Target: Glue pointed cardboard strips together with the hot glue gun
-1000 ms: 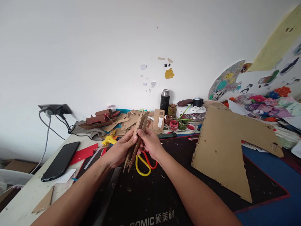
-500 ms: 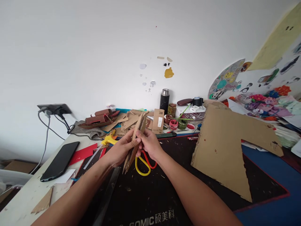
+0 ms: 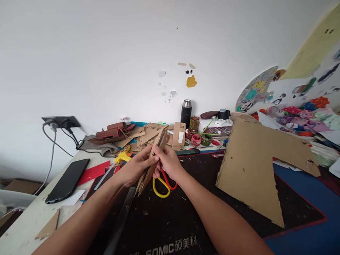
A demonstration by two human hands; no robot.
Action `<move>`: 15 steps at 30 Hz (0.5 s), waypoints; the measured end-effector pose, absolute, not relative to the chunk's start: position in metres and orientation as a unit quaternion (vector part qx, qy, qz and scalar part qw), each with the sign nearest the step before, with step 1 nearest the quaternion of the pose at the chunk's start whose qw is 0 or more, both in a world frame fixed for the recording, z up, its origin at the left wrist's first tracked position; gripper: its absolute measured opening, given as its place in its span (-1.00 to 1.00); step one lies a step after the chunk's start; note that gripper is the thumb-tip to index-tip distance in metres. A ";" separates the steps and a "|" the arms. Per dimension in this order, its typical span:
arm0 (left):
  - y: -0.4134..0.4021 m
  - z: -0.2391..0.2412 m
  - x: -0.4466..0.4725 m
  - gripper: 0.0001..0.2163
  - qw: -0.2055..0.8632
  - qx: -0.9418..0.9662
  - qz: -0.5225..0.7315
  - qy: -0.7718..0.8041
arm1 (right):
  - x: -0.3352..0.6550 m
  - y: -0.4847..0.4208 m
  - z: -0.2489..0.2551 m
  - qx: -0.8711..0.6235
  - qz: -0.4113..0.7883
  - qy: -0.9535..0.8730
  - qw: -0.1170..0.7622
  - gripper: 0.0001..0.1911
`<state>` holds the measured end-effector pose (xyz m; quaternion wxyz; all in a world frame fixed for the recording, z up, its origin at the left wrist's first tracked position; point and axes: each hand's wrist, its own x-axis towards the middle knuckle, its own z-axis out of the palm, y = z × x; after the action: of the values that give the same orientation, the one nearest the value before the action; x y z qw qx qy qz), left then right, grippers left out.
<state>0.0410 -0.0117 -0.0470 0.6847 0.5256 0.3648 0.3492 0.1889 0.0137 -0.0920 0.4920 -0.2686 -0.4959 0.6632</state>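
Both my hands hold a narrow stack of brown cardboard pieces upright above the black desk mat. My left hand grips the stack from the left, its thumb pressed on the edge. From the right, my right hand pinches the same stack with closed fingers. Under the hands lie scissors with yellow and red handles. A metal ruler lies on the mat by my left forearm.
A large cut cardboard sheet lies to the right. A black phone and red paper sit at left, near a yellow glue gun. Cardboard scraps, paint pots and a black flask crowd the back by the wall.
The cardboard stack has tilted a little, its lower end swinging left. Both hands keep their grip and have shifted only slightly.
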 end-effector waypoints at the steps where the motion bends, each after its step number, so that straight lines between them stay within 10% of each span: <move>1: -0.012 -0.047 0.041 -0.29 0.686 0.525 0.348 0.363 | 0.189 0.014 -0.093 -0.269 0.659 -0.499 0.494 -0.46; 15: -0.013 -0.041 0.022 -0.43 0.745 0.511 0.299 0.307 | 0.191 0.001 -0.078 -0.310 0.626 -0.509 0.504 -0.46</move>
<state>0.0217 -0.0131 -0.0408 0.7452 0.5111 0.3071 0.2985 0.1906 0.0007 -0.0782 0.5040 -0.3097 -0.5087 0.6255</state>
